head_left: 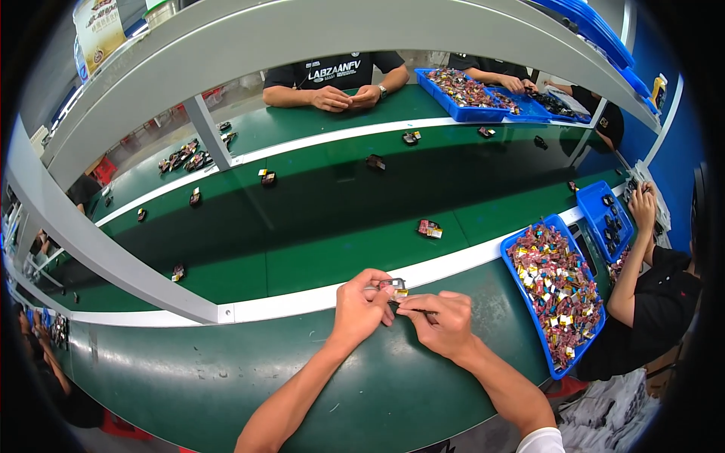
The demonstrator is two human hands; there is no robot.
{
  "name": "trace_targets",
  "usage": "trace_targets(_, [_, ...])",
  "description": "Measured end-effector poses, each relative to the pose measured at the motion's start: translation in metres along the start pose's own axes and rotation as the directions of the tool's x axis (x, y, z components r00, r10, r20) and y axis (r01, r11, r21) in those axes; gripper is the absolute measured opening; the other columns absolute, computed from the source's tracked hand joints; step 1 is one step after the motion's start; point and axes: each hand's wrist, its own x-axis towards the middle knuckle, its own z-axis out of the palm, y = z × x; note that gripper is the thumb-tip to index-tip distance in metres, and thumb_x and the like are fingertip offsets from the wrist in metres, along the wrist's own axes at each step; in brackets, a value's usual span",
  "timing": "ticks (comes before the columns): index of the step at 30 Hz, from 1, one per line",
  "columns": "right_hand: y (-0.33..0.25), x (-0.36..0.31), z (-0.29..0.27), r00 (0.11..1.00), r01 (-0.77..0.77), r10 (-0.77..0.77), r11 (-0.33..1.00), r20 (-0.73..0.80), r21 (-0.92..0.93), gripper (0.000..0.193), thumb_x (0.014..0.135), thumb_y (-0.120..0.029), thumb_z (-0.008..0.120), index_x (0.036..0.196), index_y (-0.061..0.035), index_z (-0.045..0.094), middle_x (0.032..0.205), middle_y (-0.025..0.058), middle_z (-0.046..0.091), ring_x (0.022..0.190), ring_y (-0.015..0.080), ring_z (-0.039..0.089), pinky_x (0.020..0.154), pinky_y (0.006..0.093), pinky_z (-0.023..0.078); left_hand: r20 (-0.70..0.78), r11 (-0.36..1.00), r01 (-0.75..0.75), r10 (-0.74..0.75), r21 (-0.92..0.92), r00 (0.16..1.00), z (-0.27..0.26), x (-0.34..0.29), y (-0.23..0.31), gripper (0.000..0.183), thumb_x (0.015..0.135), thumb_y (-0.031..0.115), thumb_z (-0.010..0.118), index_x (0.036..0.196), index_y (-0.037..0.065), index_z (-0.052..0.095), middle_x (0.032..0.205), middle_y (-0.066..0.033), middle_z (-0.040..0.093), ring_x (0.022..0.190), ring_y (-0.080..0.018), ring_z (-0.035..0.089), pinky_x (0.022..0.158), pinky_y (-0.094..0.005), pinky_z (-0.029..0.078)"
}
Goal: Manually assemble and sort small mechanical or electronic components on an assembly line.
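My left hand [359,306] is closed around a small assembly [396,287] with a dark frame and a yellow-and-white part, held just above the near edge of the conveyor. My right hand [444,321] pinches a thin dark tool [415,309], its tip against the assembly; whether it is tweezers or a small pick I cannot tell. Just beyond my hands, a similar small assembly [430,229] with pink and yellow-white parts lies on the green belt. The fingers partly hide the piece being held.
A blue tray [556,371] heaped with small pink, yellow and white parts stands to my right. Beyond it is a smaller blue tray [590,198] beside a co-worker's arm [633,264]. A grey post [113,249] rises at left. More co-workers sit across the belt.
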Motion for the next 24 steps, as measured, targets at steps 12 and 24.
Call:
trace_targets(12, [0.0, 0.004, 0.001, 0.994, -0.062, 0.069, 0.994, -0.082, 0.087, 0.013, 0.074, -0.001, 0.082, 0.083, -0.0061, 0.073, 0.083, 0.0064, 0.077, 0.048, 0.0158, 0.062, 0.048, 0.0249, 0.046, -0.354, 0.288, 0.221, 0.579, 0.932, 0.735, -0.125, 0.054, 0.032, 0.027, 0.088, 0.011, 0.069, 0.109, -0.005, 0.063, 0.109, -0.028, 0.06, 0.08, -0.0482, 0.067, 0.069, -0.054, 0.054])
trace_targets(24, [0.0, -0.004, 0.007, 0.997, -0.006, 0.01, 0.998, -0.081, 0.058, 0.015, 0.071, -0.001, 0.083, 0.081, -0.006, 0.074, 0.084, 0.0054, 0.078, 0.04, 0.0101, 0.047, 0.046, 0.0239, 0.042, 0.002, 0.685, -0.253, 0.345, 0.683, 0.939, 0.011, 0.146, -0.001, 0.02, 0.088, 0.016, 0.073, 0.094, -0.004, 0.071, 0.074, -0.0142, 0.07, 0.052, -0.0201, 0.068, 0.046, -0.0329, 0.056])
